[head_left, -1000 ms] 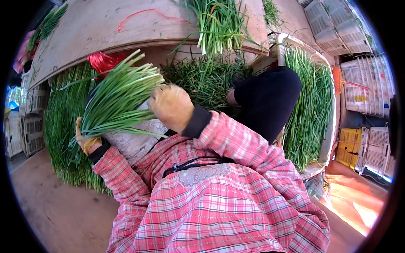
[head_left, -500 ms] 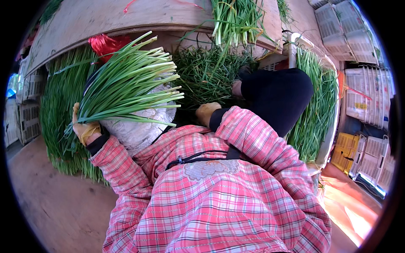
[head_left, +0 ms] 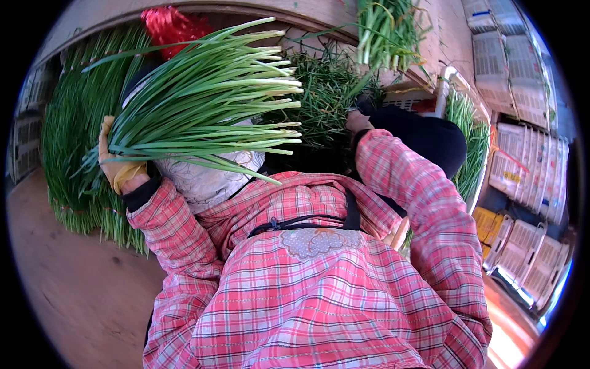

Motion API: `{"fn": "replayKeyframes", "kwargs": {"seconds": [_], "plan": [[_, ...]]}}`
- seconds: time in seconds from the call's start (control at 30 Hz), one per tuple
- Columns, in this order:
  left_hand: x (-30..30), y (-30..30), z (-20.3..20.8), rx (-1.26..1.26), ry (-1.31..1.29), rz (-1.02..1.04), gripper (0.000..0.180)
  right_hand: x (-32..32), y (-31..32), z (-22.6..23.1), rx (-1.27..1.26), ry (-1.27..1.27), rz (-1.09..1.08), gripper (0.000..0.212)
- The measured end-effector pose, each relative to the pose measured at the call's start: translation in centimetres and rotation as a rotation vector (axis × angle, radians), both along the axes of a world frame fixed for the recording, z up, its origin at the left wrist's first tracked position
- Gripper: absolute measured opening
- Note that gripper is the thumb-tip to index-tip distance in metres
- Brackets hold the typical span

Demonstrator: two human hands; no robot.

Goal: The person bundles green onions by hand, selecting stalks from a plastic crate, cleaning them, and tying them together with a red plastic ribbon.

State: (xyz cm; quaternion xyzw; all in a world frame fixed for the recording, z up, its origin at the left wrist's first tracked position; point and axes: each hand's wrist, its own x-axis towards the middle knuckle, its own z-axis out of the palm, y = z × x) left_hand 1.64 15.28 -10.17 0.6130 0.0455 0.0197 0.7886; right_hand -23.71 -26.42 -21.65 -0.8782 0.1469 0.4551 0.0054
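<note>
My left hand [head_left: 117, 161], in a pale yellowish glove, grips a loose bunch of garlic chives [head_left: 209, 101] by the leafy end. The bunch fans out to the right over my lap, its pale cut ends pointing right. Under it a white patterned cloth [head_left: 206, 178] covers my left thigh. My right hand [head_left: 356, 120] reaches forward beside my dark-trousered right knee, at the edge of a heap of loose green leaves [head_left: 319, 92]. Its fingers are hard to make out there.
Stacked chives [head_left: 74, 147] stand at the left, near a red plastic bag [head_left: 174, 31]. More chives [head_left: 387, 37] lie on the wooden board [head_left: 445, 31] ahead. To the right, a white-rimmed container holds chives [head_left: 467, 141]; beyond it are white crates [head_left: 528, 166] and a yellow crate [head_left: 487, 226].
My right hand has moved forward and right, from near my waist to beside the knee. The held bunch has shifted a little up and right in view, with its ends spread wider.
</note>
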Motion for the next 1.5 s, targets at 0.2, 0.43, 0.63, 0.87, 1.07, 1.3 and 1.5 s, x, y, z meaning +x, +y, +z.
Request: {"fn": "replayKeyframes", "kwargs": {"seconds": [0.2, 0.43, 0.63, 0.87, 1.07, 1.3, 1.5], "plan": [[-1.6, -0.7, 1.7, 0.243, -0.128, -0.061, 0.045, 0.6, -0.5, -0.8, -0.006, 0.047, 0.085, 0.022], [-1.0, -0.6, 0.9, 0.189, -0.102, -0.063, 0.036, 0.0, -0.9, -1.3, -0.02, 0.116, 0.1, 0.023], [-1.0, 0.1, 0.4, 0.482, -0.258, -0.037, 0.031, -1.4, -0.1, -1.2, -0.042, 0.379, 0.208, 0.025], [-0.6, -0.5, 0.2, 0.337, -0.291, -0.097, 0.034, 1.3, 7.9, -8.7, 0.088, -0.378, 0.627, 0.041], [1.0, 1.3, -0.3, 0.156, -0.063, 0.039, 0.034, 3.3, 5.4, -9.3, 0.088, -0.235, -0.066, 0.036], [1.4, 0.5, 0.3, -0.324, 0.162, -0.003, 0.025, 2.0, -1.6, -1.1, 0.231, -0.024, -0.093, 0.033], [1.6, 0.3, -1.3, -0.197, 0.018, 0.026, 0.024, 0.0, -0.6, -1.0, -0.028, 0.03, -0.045, 0.03]]}}
